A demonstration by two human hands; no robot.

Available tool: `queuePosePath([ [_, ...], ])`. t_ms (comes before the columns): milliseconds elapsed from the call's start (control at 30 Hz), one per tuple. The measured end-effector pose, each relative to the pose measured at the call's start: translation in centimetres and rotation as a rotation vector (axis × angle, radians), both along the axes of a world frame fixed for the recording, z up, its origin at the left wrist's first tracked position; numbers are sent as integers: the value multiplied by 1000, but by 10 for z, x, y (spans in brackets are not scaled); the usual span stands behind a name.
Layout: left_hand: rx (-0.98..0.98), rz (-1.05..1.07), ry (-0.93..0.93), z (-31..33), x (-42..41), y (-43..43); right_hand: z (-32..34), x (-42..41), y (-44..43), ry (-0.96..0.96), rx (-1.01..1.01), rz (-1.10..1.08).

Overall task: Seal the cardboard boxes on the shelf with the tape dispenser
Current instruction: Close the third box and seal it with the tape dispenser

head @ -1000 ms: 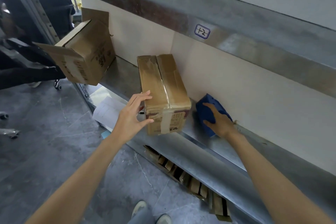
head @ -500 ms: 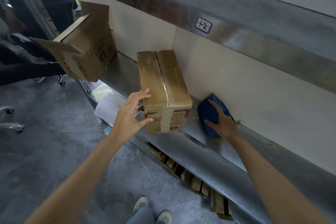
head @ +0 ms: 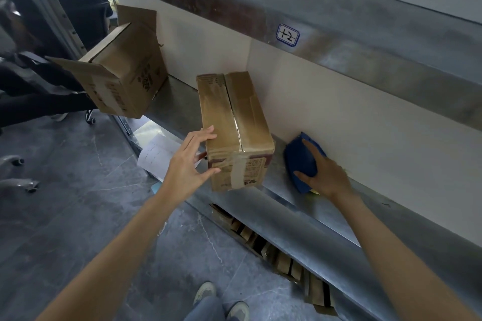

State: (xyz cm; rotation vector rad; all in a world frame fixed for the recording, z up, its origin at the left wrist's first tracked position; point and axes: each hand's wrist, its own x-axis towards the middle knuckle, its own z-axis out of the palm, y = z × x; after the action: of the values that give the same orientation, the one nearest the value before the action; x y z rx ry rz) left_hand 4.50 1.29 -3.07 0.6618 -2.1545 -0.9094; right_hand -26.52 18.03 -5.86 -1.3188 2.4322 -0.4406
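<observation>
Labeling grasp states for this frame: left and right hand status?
Left hand: open, straight fingers touching the taped cardboard box at its near corner.
Right hand: gripping the blue tape dispenser, thumb and index finger around it.

Dispenser (head: pixel 300 161) right of box (head: pixel 234 125) (shelf (head: pixel 300 219))
</observation>
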Motion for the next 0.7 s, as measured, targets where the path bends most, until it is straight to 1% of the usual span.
queuePosePath([
  [100, -9, -11, 5, 0, 0, 0, 20, 5, 6, 119, -10, 4],
  [167, -14, -13, 6, 0, 0, 1, 36, 14, 3, 179, -79, 102],
  [233, -20, -10, 5, 3, 0, 1, 55, 29, -6, 185, -205, 221],
  [333, -11, -8, 20, 7, 2, 0, 76, 53, -25, 86, -388, 352],
  [433, 4, -6, 33, 11, 3, -1, 81, 69, -41, -21, -410, 433],
  [500, 2, -9, 36, 12, 3, -4, 76, 71, -49, -46, -407, 442],
  [633, 27, -21, 33, 13, 5, -7, 67, 66, -55, -160, -497, 400],
  [700, 36, -21, 35, 13, 4, -6, 65, 66, -55, -173, -518, 400],
])
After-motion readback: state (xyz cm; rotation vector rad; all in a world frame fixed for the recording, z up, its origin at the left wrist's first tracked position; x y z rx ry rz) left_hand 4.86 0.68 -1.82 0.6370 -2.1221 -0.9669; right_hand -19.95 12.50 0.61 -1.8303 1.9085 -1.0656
